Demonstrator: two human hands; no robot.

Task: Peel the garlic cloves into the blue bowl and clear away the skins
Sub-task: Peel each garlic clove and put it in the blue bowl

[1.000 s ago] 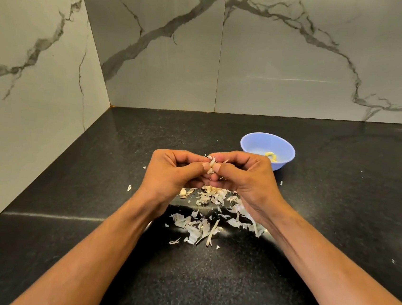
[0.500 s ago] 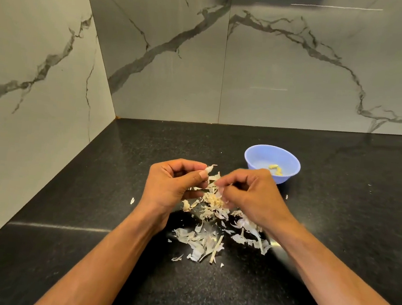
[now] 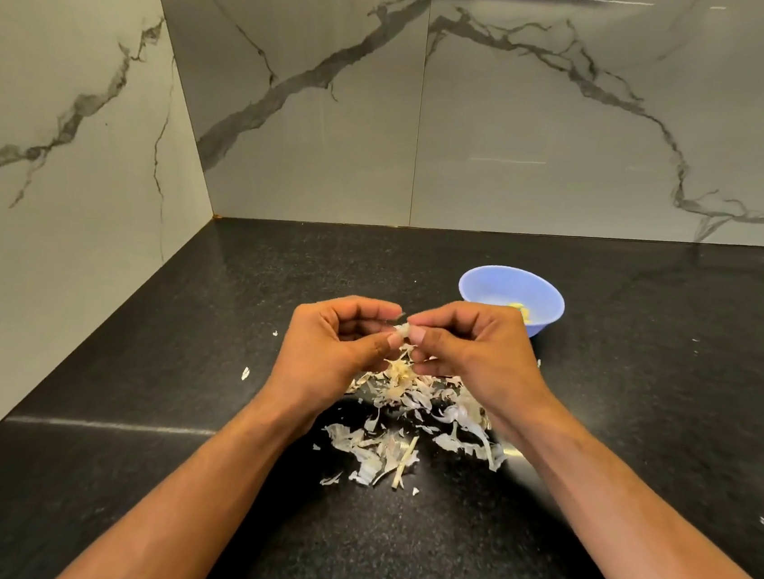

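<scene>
Both hands meet over the black counter, pinching one small garlic clove (image 3: 402,330) between their fingertips. My left hand (image 3: 334,345) grips it from the left, my right hand (image 3: 472,350) from the right. Below them a pile of papery garlic skins (image 3: 408,429) lies spread on the counter. The blue bowl (image 3: 511,298) stands just behind my right hand, with a few peeled yellowish cloves (image 3: 523,311) inside, partly hidden by my knuckles.
The black speckled counter (image 3: 169,408) runs into a corner of grey marble walls at left and back. Stray skin flakes (image 3: 245,373) lie left of the pile.
My hands had drawn slightly apart half a second ago; now the fingertips are together again on the clove. The camera has tilted, so everything sits lower in view.
</scene>
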